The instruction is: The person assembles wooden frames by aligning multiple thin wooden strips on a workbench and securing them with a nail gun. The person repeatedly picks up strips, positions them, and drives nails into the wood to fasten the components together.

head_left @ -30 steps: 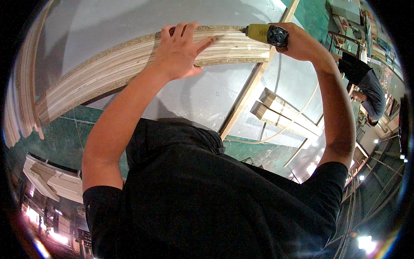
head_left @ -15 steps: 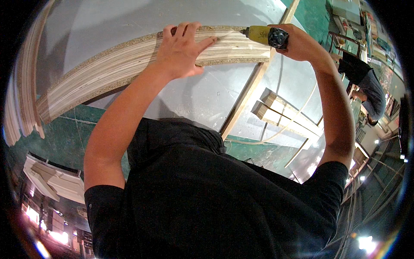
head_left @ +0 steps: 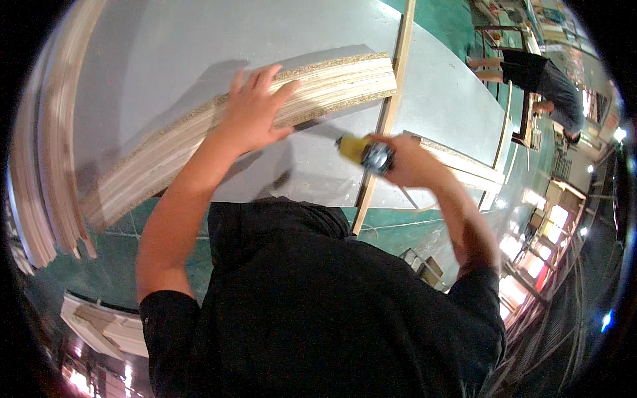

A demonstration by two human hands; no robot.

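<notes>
A long block of pale, layered wood strips (head_left: 345,84), with speckled chipboard along its edges, lies across a grey panel (head_left: 166,40). My left hand (head_left: 249,116) rests over the middle of this block, fingers spread. In my right hand (head_left: 411,159) is a yellow and black nail gun (head_left: 358,151). The tool is blurred by motion. It hangs on the near side of the block's right end, apart from it, with its nose toward the left. My fingers on its grip are partly hidden behind the tool.
A narrow wooden batten (head_left: 400,53) runs beside the block's right end. More wood strips (head_left: 458,162) lie to the right. Long stacked boards (head_left: 63,132) stand at the far left, with pale pieces (head_left: 99,325) below. Another person (head_left: 554,86) bends over at the right.
My right hand has brought the nail gun from the block's far edge at the right end back toward me and leftward. My left hand stays on the block. The whole view has shifted.
</notes>
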